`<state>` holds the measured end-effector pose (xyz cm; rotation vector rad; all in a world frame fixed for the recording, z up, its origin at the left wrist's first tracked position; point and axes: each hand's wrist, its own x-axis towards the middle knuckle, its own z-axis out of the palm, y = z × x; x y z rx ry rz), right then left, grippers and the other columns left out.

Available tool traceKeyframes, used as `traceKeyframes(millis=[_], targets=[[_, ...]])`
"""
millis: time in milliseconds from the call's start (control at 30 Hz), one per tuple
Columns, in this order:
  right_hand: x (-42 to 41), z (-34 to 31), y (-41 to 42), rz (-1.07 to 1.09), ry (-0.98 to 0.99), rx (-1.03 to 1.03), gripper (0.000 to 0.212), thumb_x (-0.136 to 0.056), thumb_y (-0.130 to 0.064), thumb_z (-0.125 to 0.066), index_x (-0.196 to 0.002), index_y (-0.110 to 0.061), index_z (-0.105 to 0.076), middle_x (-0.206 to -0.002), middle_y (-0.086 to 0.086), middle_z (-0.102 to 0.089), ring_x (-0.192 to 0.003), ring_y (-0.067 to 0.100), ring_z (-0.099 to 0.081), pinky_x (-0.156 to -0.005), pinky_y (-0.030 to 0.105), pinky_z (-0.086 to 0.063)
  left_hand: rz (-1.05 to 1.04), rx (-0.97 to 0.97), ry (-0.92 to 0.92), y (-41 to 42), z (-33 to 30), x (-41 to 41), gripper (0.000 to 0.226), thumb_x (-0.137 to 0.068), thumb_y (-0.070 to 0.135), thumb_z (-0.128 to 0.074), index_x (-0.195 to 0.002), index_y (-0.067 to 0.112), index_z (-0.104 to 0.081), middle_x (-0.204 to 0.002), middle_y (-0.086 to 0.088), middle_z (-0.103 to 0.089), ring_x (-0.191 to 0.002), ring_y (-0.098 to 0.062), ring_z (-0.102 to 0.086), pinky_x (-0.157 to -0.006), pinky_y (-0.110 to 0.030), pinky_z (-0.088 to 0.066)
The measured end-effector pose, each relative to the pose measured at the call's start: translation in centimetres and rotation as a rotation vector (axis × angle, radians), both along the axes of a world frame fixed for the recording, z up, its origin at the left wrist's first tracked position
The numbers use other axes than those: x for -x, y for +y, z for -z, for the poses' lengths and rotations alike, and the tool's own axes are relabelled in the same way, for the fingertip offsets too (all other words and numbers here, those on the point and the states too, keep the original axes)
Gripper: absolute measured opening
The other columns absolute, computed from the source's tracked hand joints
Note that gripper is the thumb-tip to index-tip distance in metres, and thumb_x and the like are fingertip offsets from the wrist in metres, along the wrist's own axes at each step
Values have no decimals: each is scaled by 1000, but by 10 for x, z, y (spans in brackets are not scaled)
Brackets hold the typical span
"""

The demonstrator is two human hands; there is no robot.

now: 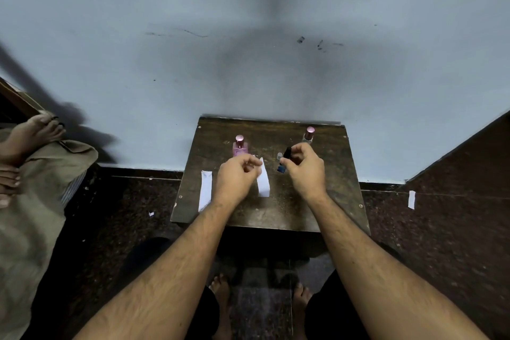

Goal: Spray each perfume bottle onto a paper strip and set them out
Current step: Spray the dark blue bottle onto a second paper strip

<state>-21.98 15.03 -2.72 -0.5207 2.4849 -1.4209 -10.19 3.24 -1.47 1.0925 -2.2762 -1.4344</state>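
On a small dark wooden table (276, 215) my left hand (237, 174) pinches the top of a white paper strip (263, 183) that hangs down toward the tabletop. My right hand (303, 165) grips a dark blue perfume bottle (284, 160) with a black top, tilted toward the strip. A pink bottle (239, 146) with a pink cap stands at the back left. A clear bottle with a pink cap (309, 134) stands at the back right. Another paper strip (205, 193) lies flat near the table's left edge. A small clear cap (279, 156) sits next to the blue bottle.
The table stands against a pale blue wall (248, 50). Another person's feet (27, 135) and cloth-covered legs are at the left. A loose paper strip (411, 199) lies on the dark floor at the right. My own feet (220, 292) show under the table.
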Motion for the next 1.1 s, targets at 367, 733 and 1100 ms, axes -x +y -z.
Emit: traceKeyframes(millis=[367,733,1100], targets=[[15,23,-9,-168,16,-43,22,-77,-11,-79,-95,-18,-69,-87,-8,-70,-83,5,-65,-76,14,-49,132,267,-213,-3,20,41,30,-89,22,-64,-118,22,-70,-117,2,-70,-108,-14,-63,-92,-24,-46],[23,30,-18,-256,63,-21,22,-80,-6,-74,-95,-20,-68,-89,-10,-68,-85,1,-64,-75,3,-44,226,364,-196,-9,31,57,21,-86,24,-68,-107,22,-74,-94,1,-74,-89,-15,-66,-79,-29,-52],[40,30,-21,-113,144,-278,27,-88,-11,-60,-114,-16,-65,-102,2,-71,-94,17,-65,-85,27,-51,185,352,-178,-11,39,61,23,-84,26,-72,-106,19,-74,-92,3,-74,-85,-12,-66,-79,-28,-53]])
